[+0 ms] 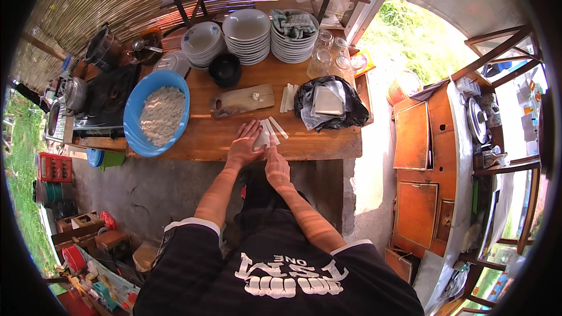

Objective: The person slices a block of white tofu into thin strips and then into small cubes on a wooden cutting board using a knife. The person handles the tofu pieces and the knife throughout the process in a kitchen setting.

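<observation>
My left hand (246, 145) lies on a pale, thin sheet (262, 138) near the front edge of the wooden table, fingers stretched out. Beside it, my right hand (278, 169) has its index finger extended onto the sheet's right part; the other fingers are curled, and whether they hold something is hidden. Narrow pale strips (278, 127) fan out just beyond that fingertip. More strips (287, 98) lie farther back, left of a black plastic bag (355, 112) bearing a stack of square pale sheets (328, 101). Small white cubes (256, 96) rest on a wooden cutting board (232, 102).
A blue basin (131, 116) of white, crumbly flour-like material stands left on the table (316, 145). Behind are black bowls (225, 70), stacked white bowls (246, 37) and glass mugs (320, 63). A black stove (109, 96) is at far left, an orange cabinet (412, 140) at right.
</observation>
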The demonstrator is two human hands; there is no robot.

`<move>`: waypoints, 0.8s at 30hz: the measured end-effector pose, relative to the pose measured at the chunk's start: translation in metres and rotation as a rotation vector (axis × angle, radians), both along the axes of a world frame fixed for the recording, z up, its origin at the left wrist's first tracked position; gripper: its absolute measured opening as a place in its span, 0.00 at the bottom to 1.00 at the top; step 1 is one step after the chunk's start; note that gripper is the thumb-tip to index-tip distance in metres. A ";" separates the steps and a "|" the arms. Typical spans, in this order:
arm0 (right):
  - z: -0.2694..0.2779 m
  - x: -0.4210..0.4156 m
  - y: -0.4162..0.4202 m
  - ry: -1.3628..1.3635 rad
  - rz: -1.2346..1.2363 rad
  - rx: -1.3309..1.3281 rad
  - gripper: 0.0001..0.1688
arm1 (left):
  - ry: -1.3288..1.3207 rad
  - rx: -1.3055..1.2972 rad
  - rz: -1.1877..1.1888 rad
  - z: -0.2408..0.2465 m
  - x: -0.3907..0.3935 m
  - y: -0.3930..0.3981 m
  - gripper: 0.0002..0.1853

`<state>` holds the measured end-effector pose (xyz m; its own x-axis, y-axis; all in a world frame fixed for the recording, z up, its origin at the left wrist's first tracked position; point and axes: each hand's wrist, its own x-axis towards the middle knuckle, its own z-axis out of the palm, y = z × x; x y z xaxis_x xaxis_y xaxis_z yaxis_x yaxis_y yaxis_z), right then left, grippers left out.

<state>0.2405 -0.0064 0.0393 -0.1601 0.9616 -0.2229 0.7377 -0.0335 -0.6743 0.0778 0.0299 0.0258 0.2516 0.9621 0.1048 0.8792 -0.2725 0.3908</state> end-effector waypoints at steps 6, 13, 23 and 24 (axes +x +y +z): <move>0.000 -0.010 0.012 0.015 -0.079 -0.057 0.22 | 0.005 0.012 0.006 0.003 0.002 0.000 0.37; 0.006 -0.014 0.019 -0.026 -0.077 -0.117 0.18 | -0.020 0.038 -0.001 0.001 0.001 0.001 0.36; -0.004 -0.018 0.019 -0.094 -0.032 -0.117 0.19 | -0.026 0.069 0.000 -0.001 0.000 -0.001 0.35; -0.004 -0.018 0.020 -0.101 -0.021 -0.122 0.19 | -0.024 0.070 0.000 0.000 0.000 -0.001 0.35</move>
